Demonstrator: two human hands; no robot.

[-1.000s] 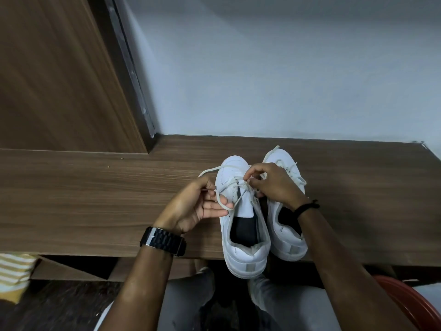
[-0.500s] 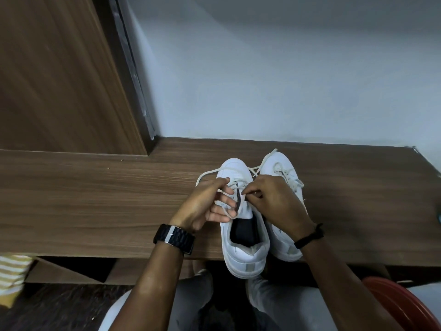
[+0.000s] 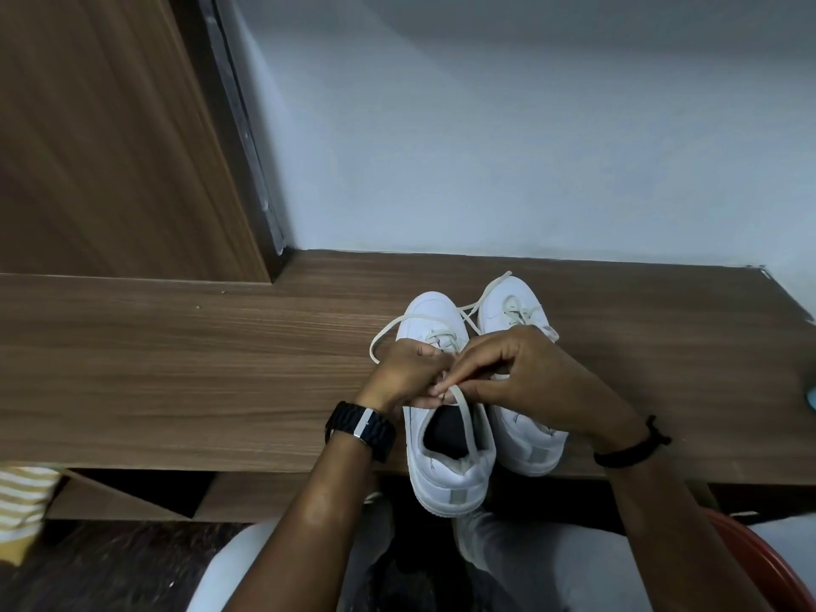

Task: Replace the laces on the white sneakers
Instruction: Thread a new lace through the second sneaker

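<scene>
On the wooden desk [image 3: 221, 382] in front of you, two white sneakers stand side by side, heels toward you and overhanging the near edge. Your left hand [image 3: 408, 375] and right hand [image 3: 525, 377] meet over the tongue of the left sneaker [image 3: 446, 470], both pinching its cream lace [image 3: 466, 417]. The right sneaker [image 3: 527, 439] sits just beside it, partly under your right hand.

Both hands, left [image 3: 408, 373] and right [image 3: 525, 373], meet with fingers curled, pinching.
</scene>
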